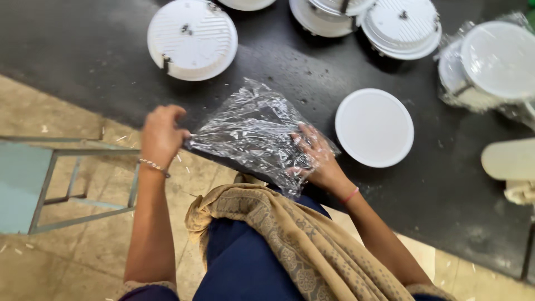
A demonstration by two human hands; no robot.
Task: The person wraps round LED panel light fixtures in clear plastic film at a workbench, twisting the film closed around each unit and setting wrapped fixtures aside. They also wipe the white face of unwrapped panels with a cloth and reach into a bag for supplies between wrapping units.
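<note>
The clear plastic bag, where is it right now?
In the head view the clear plastic bag is at centre, on the black table's near edge, between the left hand and right hand.

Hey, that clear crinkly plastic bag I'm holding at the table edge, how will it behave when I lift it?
The clear crinkled plastic bag probably flops: it already sags and wrinkles between the left hand and right hand. It looks thin, so likely very light. Its glossy film may slip unless pinched firmly.
</note>
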